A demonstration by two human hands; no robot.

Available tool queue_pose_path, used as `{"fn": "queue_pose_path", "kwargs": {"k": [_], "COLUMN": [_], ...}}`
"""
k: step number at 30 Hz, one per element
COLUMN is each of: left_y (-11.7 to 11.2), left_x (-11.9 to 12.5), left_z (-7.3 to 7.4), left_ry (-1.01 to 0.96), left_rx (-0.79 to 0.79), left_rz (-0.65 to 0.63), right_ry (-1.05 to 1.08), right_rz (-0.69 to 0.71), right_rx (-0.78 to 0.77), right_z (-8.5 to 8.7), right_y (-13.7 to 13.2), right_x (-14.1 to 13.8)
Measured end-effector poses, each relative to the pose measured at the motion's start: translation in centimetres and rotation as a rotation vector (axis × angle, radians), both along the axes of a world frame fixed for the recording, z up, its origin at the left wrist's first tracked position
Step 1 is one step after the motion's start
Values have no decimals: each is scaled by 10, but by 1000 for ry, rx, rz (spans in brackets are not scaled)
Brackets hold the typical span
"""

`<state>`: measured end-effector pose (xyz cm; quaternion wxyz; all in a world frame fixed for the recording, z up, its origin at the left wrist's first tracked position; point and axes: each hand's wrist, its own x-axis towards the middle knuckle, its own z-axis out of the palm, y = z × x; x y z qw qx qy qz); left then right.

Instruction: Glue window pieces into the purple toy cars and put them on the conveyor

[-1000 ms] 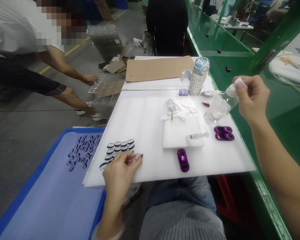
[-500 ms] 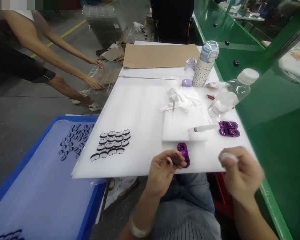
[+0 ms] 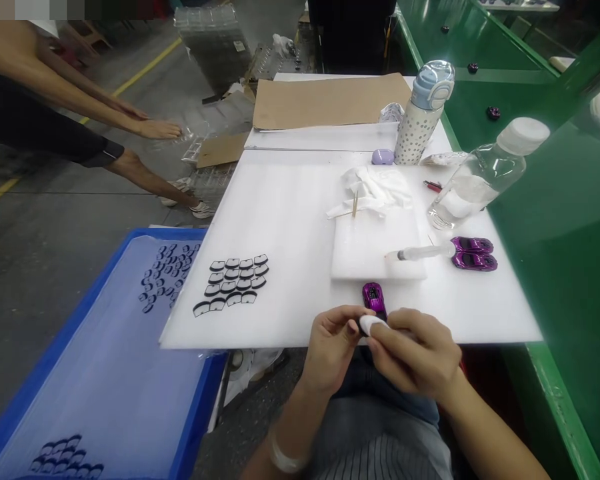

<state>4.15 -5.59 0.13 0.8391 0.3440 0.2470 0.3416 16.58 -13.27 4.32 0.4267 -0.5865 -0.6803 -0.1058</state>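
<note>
So the left hand [image 3: 329, 352] pinches a black piece [image 3: 362, 328], probably to steady it against the white wad [image 3: 371, 323] the right hand [image 3: 423, 353] grips, purple car [image 3: 374, 297] just beyond

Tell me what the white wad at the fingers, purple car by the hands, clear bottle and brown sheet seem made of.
White wad: matte, perhaps cotton or cloth; too small to tell.
Purple car: glossy; bright highlights fit painted metal or shiny plastic.
Clear bottle: likely smooth plastic, transparent with highlights.
Brown sheet: probably cardboard, dull, flat and tan.
</note>
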Motion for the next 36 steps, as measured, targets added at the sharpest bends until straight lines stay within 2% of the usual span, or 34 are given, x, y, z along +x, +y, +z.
{"fn": "queue_pose_path", "kwargs": {"k": [5,10,16,22,24,26,28,29,33,34,36], "left_y": [-1,-2,-1,-2,-3,-3,-2,0,4,4,3], "left_x": [2,1,0,1,-1,-5,-11,-14,-15,-13,-7], "left_z": [3,3,4,3,2,3,5,6,8,7,4], "left_ry": [1,-35,-54,-60,-72,-64,5,82,521,577,607], "left_rx": [-34,-45,-50,-27,-1,58,205,337,1108,1262,1437], "left_rz": [-16,-22,-25,-24,-43,-84,-111,-94,204,268,319], "right_ry": [5,3,-13,-35,-41,10,80,110,180,195,218], "right_rz": [-28,17,-83,29,-5,-119,-231,-259,-231,-225,-231], "right_rx": [-8,-93,-111,-177,-210,-226,-269,-310,-451,-455,-441], "right_z": [8,12,19,13,12,9,2,-2,-19,-22,-25], "right_y": [0,-2,-8,-10,-19,-28,-34,-35,-32,-31,-28], "right_x": [4,-1,4,-3,5,15,23,25,21,19,16]}}
